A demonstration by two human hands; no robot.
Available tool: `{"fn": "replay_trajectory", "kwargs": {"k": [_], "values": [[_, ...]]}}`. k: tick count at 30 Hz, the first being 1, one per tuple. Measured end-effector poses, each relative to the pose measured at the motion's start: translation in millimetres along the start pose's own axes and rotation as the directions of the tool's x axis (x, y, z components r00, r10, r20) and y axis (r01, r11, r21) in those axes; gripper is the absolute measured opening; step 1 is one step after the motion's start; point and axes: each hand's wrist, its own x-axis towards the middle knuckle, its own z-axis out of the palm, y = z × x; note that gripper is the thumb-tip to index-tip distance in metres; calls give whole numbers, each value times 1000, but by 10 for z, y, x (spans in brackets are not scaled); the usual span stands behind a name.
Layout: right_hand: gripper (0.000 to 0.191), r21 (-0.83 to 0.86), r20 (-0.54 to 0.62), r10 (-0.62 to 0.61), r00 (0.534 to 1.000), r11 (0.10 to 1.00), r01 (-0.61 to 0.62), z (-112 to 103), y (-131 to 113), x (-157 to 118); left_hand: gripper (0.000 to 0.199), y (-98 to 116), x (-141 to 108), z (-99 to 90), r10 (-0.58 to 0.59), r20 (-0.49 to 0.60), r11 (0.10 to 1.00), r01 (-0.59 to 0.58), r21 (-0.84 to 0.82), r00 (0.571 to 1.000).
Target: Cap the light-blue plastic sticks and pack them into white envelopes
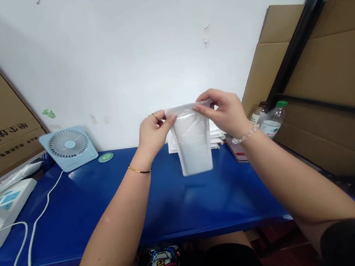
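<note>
A translucent white plastic pouch (194, 144) hangs upright above the blue table, held by its top edge. My left hand (154, 129) pinches its upper left corner between thumb and fingers. At the upper right corner, my right hand (222, 111) grips it the same way. The pouch looks flat, with paler seams along its sides and bottom; whether anything is inside I cannot tell. Behind it, partly hidden, lies a stack of white flat packets (217, 135). A phone (237, 150) rests under my right wrist, partly covered.
On the blue table (108, 204), a light blue fan (70, 148) and a green round disc (105, 157) stand left. A power strip (8, 209) with white cables lies at far left. Two bottles (273, 119) stand right. Cardboard (334, 97) flanks the table.
</note>
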Motion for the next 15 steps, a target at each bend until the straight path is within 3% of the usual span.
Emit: {"fn": "replay_trajectory", "kwargs": {"k": [3,6,8,11,13,15], "values": [[16,42,-32,-62,998,997,64,-46,-158,-223,20,136,-217,-78,29,-100,1000,-30,-8,995],[12,196,186,-78,979,980,41,-10,-279,-726,11,132,-720,-171,-100,70,991,106,-78,992],[12,248,392,-41,919,967,-63,97,-298,-1137,10,16,-1130,-178,-208,230,976,217,-17,951],[10,215,550,137,824,930,-298,318,-279,-1670,20,-221,-1649,-86,-358,371,934,319,164,857],[10,188,599,228,767,892,-411,440,-272,-1891,25,-334,-1859,3,-408,385,910,337,239,828],[14,168,596,256,761,887,-430,511,-278,-2002,26,-385,-1965,73,-439,340,888,345,303,832]]}}
